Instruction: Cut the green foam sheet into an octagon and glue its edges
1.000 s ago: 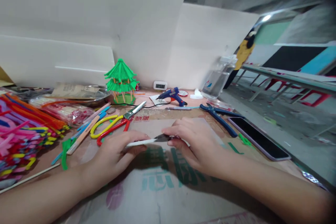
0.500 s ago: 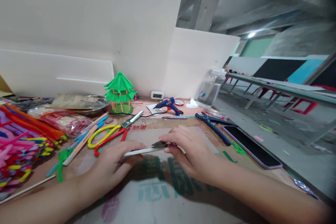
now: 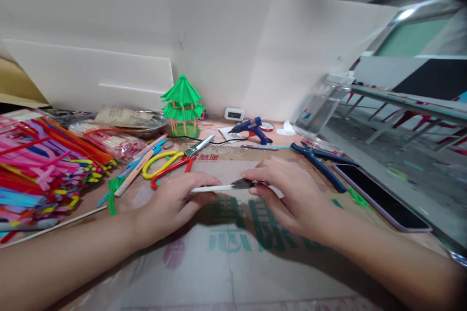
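My left hand (image 3: 171, 204) pinches a thin white stick (image 3: 215, 188) and holds it level just above a cardboard sheet (image 3: 233, 262). My right hand (image 3: 288, 194) is closed on a small dark cutter (image 3: 243, 184), whose tip meets the right end of the stick. Both hands rest low over the cardboard, fingertips almost touching. Yellow-and-red scissors (image 3: 171, 165) lie just beyond my left hand.
A heap of coloured pipe cleaners (image 3: 40, 165) fills the left side. A small green pagoda model (image 3: 182, 107), a blue glue gun (image 3: 251, 129), blue pliers (image 3: 321, 165), a dark phone (image 3: 383, 197) and a clear bottle (image 3: 321, 107) stand around. White boards wall the back.
My hands keep the same grip on stick and cutter. The view has swung, dropping back down and shifting left, so everything sits a little further right in the picture.
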`<state>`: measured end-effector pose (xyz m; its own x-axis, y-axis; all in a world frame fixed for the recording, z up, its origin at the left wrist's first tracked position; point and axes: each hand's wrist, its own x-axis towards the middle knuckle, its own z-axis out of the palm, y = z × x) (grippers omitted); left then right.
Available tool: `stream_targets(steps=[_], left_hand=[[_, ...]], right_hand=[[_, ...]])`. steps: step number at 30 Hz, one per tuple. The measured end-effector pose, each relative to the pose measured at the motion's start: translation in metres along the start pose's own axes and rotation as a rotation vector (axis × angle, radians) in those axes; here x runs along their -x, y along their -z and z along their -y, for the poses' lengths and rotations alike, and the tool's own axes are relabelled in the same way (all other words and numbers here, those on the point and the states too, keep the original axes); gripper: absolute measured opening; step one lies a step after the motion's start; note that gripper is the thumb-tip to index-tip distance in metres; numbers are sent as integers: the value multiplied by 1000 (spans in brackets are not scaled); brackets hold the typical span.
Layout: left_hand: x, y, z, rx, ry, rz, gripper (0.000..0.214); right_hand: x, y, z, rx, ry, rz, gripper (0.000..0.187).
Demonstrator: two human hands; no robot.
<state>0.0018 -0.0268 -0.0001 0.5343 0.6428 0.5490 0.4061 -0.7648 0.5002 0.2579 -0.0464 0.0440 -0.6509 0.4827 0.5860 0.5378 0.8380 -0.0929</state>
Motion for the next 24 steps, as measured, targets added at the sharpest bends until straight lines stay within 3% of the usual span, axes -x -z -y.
stream_targets(steps=[12,24], left_hand=[[-1,2,-1,-27,-3,22,20],[3,-1,4,-12,14,44,23]], right_hand=[[-2,1,1,8,53,9,20],[-1,0,2,-22,-2,23,18]])
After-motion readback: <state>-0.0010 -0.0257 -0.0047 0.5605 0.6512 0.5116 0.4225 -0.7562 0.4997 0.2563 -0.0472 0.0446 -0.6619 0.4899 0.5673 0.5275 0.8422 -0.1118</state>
